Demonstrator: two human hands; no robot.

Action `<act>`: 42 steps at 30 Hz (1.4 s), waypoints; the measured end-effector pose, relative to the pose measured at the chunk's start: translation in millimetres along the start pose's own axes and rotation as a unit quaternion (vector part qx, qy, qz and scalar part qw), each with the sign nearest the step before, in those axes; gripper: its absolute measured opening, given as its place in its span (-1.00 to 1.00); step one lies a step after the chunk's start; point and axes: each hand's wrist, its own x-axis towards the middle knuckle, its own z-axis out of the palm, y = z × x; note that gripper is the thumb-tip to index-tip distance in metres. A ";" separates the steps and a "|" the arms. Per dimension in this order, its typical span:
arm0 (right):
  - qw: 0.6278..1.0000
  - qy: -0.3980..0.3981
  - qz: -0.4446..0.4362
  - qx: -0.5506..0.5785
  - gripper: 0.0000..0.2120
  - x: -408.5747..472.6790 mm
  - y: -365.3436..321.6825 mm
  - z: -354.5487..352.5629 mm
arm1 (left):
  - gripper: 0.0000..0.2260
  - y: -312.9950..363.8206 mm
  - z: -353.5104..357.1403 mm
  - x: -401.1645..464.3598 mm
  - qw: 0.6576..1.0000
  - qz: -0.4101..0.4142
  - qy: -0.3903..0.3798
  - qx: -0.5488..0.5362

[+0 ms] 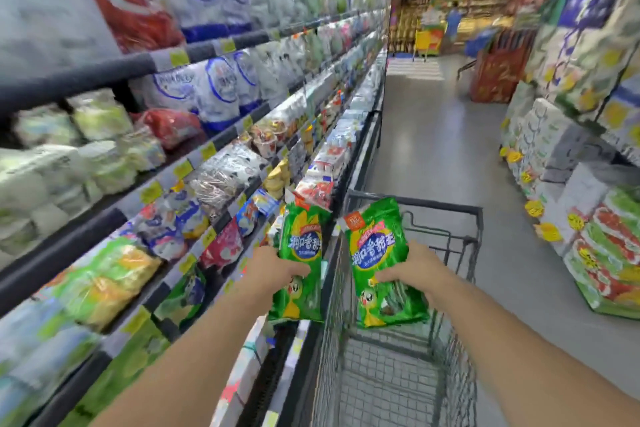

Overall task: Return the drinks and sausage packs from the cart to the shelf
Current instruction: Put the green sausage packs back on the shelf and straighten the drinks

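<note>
Two green sausage packs (300, 263) (382, 265) are gripped, one by each hand's (273, 269) (414, 269) fingers, over the cart's (415, 208) left rim; either could slip, judging by the glossy film.

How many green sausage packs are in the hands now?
2. One green sausage pack is in the left hand, beside the shelf. The other pack is in the right hand, above the cart. Similar packs on the shelves are too blurred to tell.

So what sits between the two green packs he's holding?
In the head view, only the cart's near-left wire wall: the left hand's pack is outside it, the right hand's pack over the basket.
</note>
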 end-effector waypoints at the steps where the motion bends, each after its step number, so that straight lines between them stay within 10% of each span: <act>1: 1.000 -0.009 -0.018 0.001 -0.51 -9.5 -9.4 0.3 | -0.77 -0.5 -10.1 -12.4 1.000 0.002 0.021 -0.002; 14: 0.958 -0.229 -0.169 -0.034 -0.64 -134.0 -41.6 73.2 | -0.78 -79.2 -83.5 -211.2 0.961 -0.056 0.246 -0.114; 42: 0.716 -0.613 -0.320 -0.097 -0.62 -679.8 -41.7 379.8 | -0.89 -347.1 -295.0 -795.5 0.756 -0.112 0.615 -0.194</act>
